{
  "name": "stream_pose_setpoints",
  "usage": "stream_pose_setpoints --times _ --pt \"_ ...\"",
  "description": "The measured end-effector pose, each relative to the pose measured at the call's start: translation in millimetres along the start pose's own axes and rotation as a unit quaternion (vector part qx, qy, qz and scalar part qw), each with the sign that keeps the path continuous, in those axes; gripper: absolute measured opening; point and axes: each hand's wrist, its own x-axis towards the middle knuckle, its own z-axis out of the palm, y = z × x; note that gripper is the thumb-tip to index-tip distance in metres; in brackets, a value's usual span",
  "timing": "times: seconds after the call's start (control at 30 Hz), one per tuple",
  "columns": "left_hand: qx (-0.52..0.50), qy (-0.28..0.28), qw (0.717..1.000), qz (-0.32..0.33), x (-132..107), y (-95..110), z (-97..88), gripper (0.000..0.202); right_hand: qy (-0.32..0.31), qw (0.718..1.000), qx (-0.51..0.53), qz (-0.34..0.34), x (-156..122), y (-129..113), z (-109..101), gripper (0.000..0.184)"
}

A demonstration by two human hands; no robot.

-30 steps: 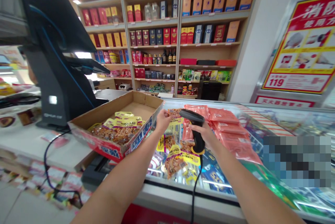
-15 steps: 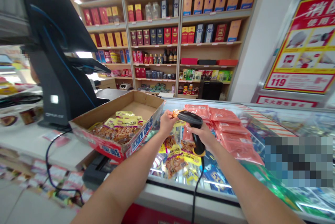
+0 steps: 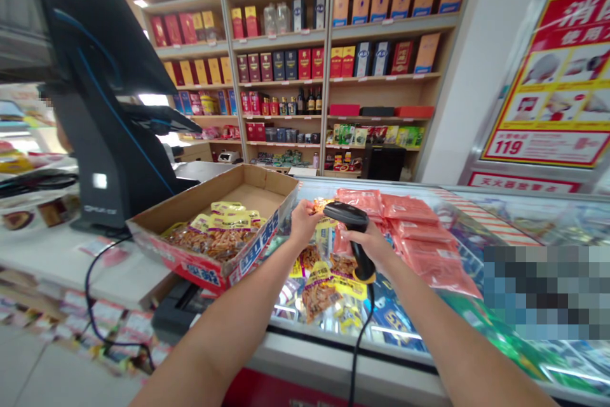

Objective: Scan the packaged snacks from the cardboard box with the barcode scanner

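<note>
My left hand [image 3: 305,221] is closed on the top of a yellow snack packet [image 3: 320,206], held up over the glass freezer lid [image 3: 481,223]. My right hand [image 3: 374,245] grips a black corded barcode scanner [image 3: 355,235], its head right next to the packet. More yellow snack packets [image 3: 321,283] lie on the glass below both hands. A cardboard box [image 3: 216,229] with several of the same packets sits just left of my left hand.
A row of pink-red packets [image 3: 419,235] lies on the glass to the right. A black checkout terminal [image 3: 102,96] stands at the left on the counter, with a cable hanging down. Shelves of boxed goods [image 3: 305,64] fill the back wall.
My left hand has brought the packet slightly to the right, closer to the scanner head. The view has shifted a little; otherwise nothing has moved.
</note>
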Motion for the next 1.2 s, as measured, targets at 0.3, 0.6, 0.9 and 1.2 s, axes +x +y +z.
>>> stream_pose_setpoints --times 0.3,0.6,0.9,1.2 --pt "-0.056 -0.015 0.998 -0.014 -1.8 3.5 0.6 0.032 0.011 1.0 0.0 -0.005 -0.7 -0.7 -2.0 0.019" --pt "-0.046 -0.006 0.999 0.0 0.2 -1.5 0.6 0.027 0.022 1.0 0.012 -0.011 2.7 6.3 -1.4 0.025" --pt "0.076 0.107 0.989 0.063 11.5 55.1 -45.7 0.026 -0.046 0.999 0.021 0.017 6.6 -28.7 14.1 0.029" --pt "0.259 0.223 0.94 0.018 31.3 82.5 -195.5 0.061 -0.129 0.991 0.015 -0.033 6.0 -79.1 79.1 0.025"
